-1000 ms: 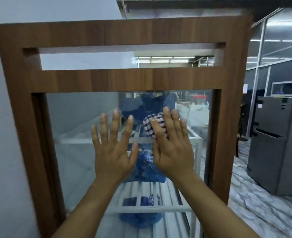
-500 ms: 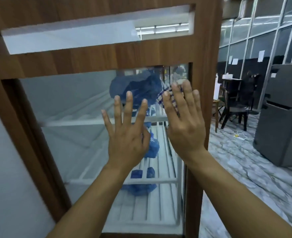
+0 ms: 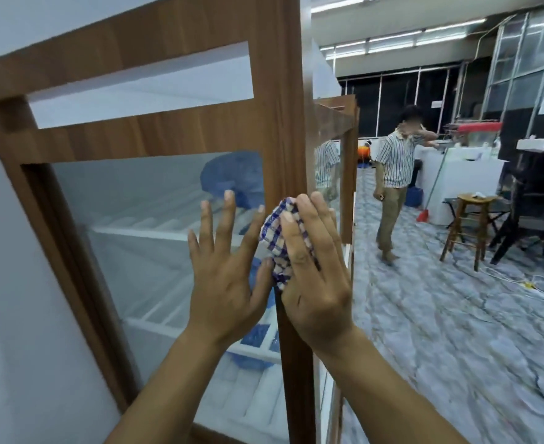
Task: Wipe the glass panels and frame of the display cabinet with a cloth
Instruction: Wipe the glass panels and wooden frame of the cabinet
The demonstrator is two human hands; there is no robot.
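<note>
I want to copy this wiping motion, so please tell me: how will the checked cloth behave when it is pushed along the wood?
The checked cloth looks soft and floppy: it bunches under the right hand. It probably slides easily along the smooth wooden frame, and seems light.

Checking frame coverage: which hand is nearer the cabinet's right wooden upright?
Right. The right hand presses the checked cloth onto the right wooden upright, overlapping it. The left hand lies flat on the glass panel just left of that upright, its thumb near the cloth.
</note>
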